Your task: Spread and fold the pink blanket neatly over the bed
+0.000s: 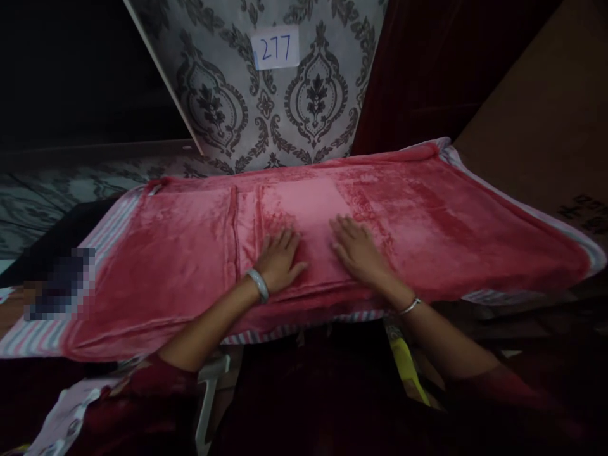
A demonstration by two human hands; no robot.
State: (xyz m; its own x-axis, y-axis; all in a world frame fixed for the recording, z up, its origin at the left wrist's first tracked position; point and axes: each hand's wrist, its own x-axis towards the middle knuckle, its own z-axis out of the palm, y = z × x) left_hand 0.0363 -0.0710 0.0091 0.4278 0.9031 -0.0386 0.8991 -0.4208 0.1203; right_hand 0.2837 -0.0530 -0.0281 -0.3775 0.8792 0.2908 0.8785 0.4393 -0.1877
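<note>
A folded pink-red plush blanket (185, 253) lies across a table over a striped cloth (38, 335), whose pink, white and grey edge shows at the left, right and front. My left hand (279, 261) rests flat on the blanket, fingers apart, just right of a raised fold (231, 234). To its right, my right hand (357, 248) also lies on the plush with its fingers stretched out. Between the two hands is a smoother, lighter patch of the pile. Neither hand grasps anything. The left wrist has a pale bangle, the right a thin metal one.
Behind the blanket stands a patterned wall (266, 120) bearing a paper marked 277 (276, 47). A dark screen (80, 76) is at the back left. A large cardboard box (536, 114) borders the right side. A blurred dark object (59, 285) sits at the left edge.
</note>
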